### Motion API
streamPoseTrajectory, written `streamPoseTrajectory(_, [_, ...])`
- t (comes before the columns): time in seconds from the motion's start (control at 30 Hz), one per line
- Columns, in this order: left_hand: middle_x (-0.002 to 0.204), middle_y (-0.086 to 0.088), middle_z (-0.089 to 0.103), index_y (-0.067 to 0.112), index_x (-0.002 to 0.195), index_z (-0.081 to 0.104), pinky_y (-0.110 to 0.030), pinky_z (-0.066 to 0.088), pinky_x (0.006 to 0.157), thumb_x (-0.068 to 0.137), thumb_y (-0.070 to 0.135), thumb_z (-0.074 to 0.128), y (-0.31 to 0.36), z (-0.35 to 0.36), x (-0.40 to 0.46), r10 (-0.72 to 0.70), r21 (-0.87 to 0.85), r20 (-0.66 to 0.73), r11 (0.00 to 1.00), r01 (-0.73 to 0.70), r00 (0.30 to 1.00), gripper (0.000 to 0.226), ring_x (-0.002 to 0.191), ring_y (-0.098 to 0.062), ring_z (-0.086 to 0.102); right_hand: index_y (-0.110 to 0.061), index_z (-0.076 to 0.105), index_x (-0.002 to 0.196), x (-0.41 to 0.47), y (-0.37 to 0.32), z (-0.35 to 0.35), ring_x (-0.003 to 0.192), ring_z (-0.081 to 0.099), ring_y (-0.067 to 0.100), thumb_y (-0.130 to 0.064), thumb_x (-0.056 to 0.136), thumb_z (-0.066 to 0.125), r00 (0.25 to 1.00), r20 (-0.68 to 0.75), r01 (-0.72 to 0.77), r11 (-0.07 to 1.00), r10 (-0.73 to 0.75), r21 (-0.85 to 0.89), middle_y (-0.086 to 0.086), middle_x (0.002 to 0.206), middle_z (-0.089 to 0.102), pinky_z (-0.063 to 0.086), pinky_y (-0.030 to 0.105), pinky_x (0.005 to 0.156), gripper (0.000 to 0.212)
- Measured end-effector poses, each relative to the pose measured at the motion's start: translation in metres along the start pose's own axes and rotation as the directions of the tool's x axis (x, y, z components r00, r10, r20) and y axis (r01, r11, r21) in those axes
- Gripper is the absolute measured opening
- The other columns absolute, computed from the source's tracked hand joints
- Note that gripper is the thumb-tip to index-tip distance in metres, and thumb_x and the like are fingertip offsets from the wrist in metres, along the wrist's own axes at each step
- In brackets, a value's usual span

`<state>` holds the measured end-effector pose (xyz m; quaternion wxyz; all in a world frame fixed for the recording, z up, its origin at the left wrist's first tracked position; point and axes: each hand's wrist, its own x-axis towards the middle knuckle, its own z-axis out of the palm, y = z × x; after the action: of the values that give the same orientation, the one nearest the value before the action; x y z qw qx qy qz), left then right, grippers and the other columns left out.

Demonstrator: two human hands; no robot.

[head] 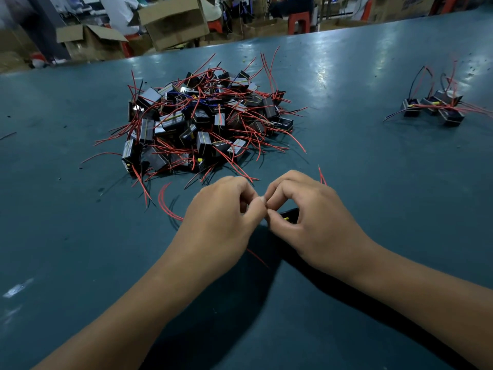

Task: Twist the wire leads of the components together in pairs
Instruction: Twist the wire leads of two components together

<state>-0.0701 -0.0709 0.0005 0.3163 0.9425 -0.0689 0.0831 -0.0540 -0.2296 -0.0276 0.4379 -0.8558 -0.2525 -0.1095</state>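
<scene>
Left hand [226,206] and right hand [301,209] each pinch red leads [322,177] of a black component [289,215]; hold one grip firm and roll the other so they wind evenly

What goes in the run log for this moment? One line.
left hand: pinching leads | right hand: pinching leads, component beneath | big pile: untouched

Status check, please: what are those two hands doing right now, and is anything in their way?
Left hand and right hand fingertip to fingertip, pinching wire leads. Black component under right hand. Big pile ahead, small group far right. Nothing blocking.
</scene>
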Motion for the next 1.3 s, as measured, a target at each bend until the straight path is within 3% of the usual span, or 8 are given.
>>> streamPoseTrajectory(0.1, [0.077, 0.012, 0.058, 0.027, 0.080, 0.065, -0.017, 0.039, 0.065, 0.087, 0.025, 0.067, -0.002, -0.011, 0.001, 0.100, -0.072, 0.055, 0.993, -0.096, 0.994, 0.007, 0.075, -0.009, 0.052, -0.017, 0.063, 0.076, 0.002, 0.004, -0.004, 0.088, 0.060, 0.009, -0.010, 0.083, 0.072, 0.999, -0.007, -0.045, 0.999, 0.045, 0.017, -0.005, 0.091, 0.065, 0.044, 0.022, 0.081, 0.013])
streamPoseTrajectory(0.2, [0.080, 0.013, 0.059, 0.025, 0.083, 0.067, -0.016, 0.040, 0.072, 0.088, 0.020, 0.070, -0.006, -0.014, 0.002, 0.149, -0.031, 0.073, 0.989, -0.147, 0.986, 0.007, 0.082, -0.010, 0.052, -0.021, 0.065, 0.079, 0.003, 0.007, -0.006, 0.083, 0.058, 0.005, -0.018, 0.084, 0.071, 0.998, 0.009, -0.069, 0.997, 0.069, -0.016, -0.006, 0.085, 0.064, 0.039, 0.012, 0.074, 0.009])
streamPoseTrajectory(0.43, [0.080, 0.011, 0.058, 0.023, 0.083, 0.066, -0.020, 0.040, 0.072, 0.092, 0.022, 0.066, -0.009, -0.009, 0.004, 0.164, 0.000, 0.069, 0.986, -0.164, 0.984, 0.010, 0.081, -0.010, 0.051, -0.023, 0.066, 0.082, 0.004, 0.009, -0.004, 0.082, 0.057, 0.004, -0.022, 0.085, 0.071, 0.997, 0.006, -0.073, 0.997, 0.073, -0.026, -0.009, 0.083, 0.063, 0.041, 0.014, 0.073, 0.007])
streamPoseTrajectory(0.57, [0.081, 0.010, 0.057, 0.023, 0.083, 0.064, -0.020, 0.040, 0.071, 0.093, 0.021, 0.065, -0.009, -0.009, 0.005, 0.160, -0.001, 0.059, 0.987, -0.160, 0.985, 0.010, 0.081, -0.011, 0.052, -0.021, 0.066, 0.100, 0.005, 0.008, -0.009, 0.085, 0.057, 0.001, -0.017, 0.086, 0.071, 0.999, 0.031, -0.006, 1.000, 0.006, -0.007, -0.014, 0.087, 0.065, 0.038, 0.008, 0.075, 0.016])
streamPoseTrajectory(0.9, [0.079, 0.011, 0.054, 0.023, 0.080, 0.061, -0.019, 0.039, 0.070, 0.092, 0.017, 0.066, -0.010, -0.007, 0.004, 0.162, -0.010, 0.059, 0.987, -0.162, 0.985, 0.015, 0.080, -0.008, 0.051, -0.020, 0.069, 0.096, 0.006, 0.010, -0.014, 0.081, 0.060, 0.009, -0.016, 0.085, 0.071, 0.994, 0.049, 0.103, 0.988, -0.098, -0.114, -0.009, 0.086, 0.067, 0.046, 0.029, 0.077, 0.011])
streamPoseTrajectory(1.07, [0.078, 0.012, 0.053, 0.028, 0.077, 0.057, -0.015, 0.037, 0.069, 0.091, 0.015, 0.066, -0.009, -0.007, 0.005, 0.168, 0.004, 0.055, 0.986, -0.169, 0.984, 0.021, 0.077, -0.003, 0.050, -0.018, 0.068, 0.088, 0.006, 0.011, -0.014, 0.077, 0.060, 0.010, -0.018, 0.085, 0.072, 0.993, 0.032, 0.118, 0.985, -0.115, -0.127, -0.008, 0.082, 0.066, 0.046, 0.029, 0.074, 0.004])
streamPoseTrajectory(1.3, [0.079, 0.012, 0.055, 0.025, 0.080, 0.060, -0.016, 0.039, 0.068, 0.094, 0.021, 0.063, -0.011, -0.008, 0.006, 0.139, -0.039, 0.045, 0.990, -0.138, 0.989, 0.015, 0.079, -0.009, 0.051, -0.021, 0.065, 0.087, 0.006, 0.011, -0.016, 0.073, 0.059, 0.007, -0.024, 0.084, 0.073, 0.998, -0.005, 0.067, 0.992, -0.068, -0.111, -0.011, 0.075, 0.065, 0.048, 0.030, 0.072, 0.009])
